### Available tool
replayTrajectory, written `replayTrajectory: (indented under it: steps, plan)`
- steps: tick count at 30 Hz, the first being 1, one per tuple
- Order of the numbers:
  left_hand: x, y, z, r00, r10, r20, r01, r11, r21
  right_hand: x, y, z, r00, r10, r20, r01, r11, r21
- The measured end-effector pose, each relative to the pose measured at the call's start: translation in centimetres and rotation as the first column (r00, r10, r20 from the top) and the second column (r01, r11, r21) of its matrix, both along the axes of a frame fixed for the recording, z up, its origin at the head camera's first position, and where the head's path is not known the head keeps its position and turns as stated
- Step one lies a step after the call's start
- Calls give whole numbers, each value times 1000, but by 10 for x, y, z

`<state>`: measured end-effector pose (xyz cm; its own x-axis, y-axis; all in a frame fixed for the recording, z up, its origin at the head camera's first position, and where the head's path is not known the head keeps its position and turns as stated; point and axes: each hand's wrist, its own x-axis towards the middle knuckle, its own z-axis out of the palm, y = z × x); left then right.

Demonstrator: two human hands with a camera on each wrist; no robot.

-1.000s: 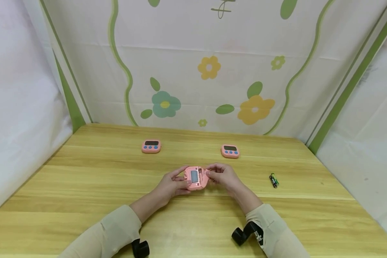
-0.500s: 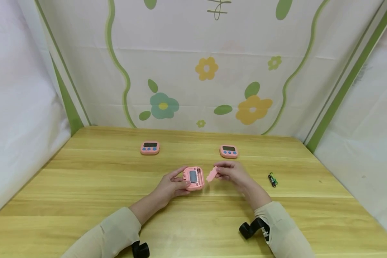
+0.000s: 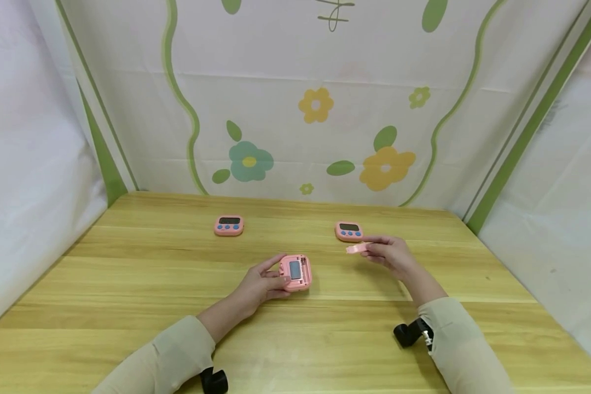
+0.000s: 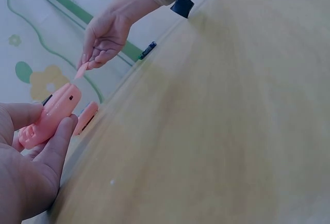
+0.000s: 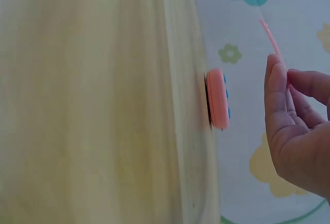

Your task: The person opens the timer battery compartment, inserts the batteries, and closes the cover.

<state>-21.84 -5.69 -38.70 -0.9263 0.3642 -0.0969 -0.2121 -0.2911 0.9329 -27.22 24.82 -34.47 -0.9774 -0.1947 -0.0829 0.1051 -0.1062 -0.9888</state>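
My left hand grips a pink digital timer by its left side, back face up. The battery compartment along the timer's right side lies uncovered, and a grey panel shows in the middle of its back. Between thumb and fingers, my right hand pinches a thin pink battery cover, held off to the right of the timer. Seen from the right wrist, the cover is edge-on, its end sticking out past the fingertips.
Two more pink timers with blue buttons lie face up further back, a left timer and a right timer close behind the cover. Small green-and-black batteries, seen in the left wrist view, sit on the wooden table. A printed curtain stands behind.
My right hand has pulled the battery cover off the timer and carried it right and a little away from me. The left hand keeps the timer in nearly the same place.
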Motion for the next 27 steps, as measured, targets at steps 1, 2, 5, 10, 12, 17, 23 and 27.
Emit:
replayTrajectory:
  steps: [1, 2, 5, 10, 12, 17, 23, 27]
  plan:
    - [0, 0, 0, 1000, 1, 1, -1, 1000, 0, -1, 3, 1, 1000, -11, 1, 11, 1000, 3]
    - [0, 0, 0, 1000, 2, 1, -2, 1000, -1, -2, 7, 1, 1000, -20, 4, 20, 1000, 5]
    - [1, 0, 1, 1000, 8, 6, -8, 1000, -6, -6, 17, 3, 997, -69, 20, 68, 997, 33]
    - [1, 0, 2, 1000, 11, 10, -11, 1000, -8, -14, 33, 0, 989, -141, 35, 135, 983, 125]
    - [1, -1, 3, 1000, 11, 9, -11, 1000, -5, -17, 38, -2, 985, -165, 50, 154, 973, 170]
    - [0, -1, 2, 1000, 15, 15, -15, 1000, -7, -23, 45, -5, 973, -214, 85, 186, 948, 258]
    - [-1, 1, 0, 1000, 6, 14, -6, 1000, -2, -27, 50, -8, 955, -277, 102, 239, 928, 286]
    - [-1, 1, -1, 1000, -1, 5, 1, 1000, 3, -27, 55, -9, 949, -297, 107, 256, 921, 293]
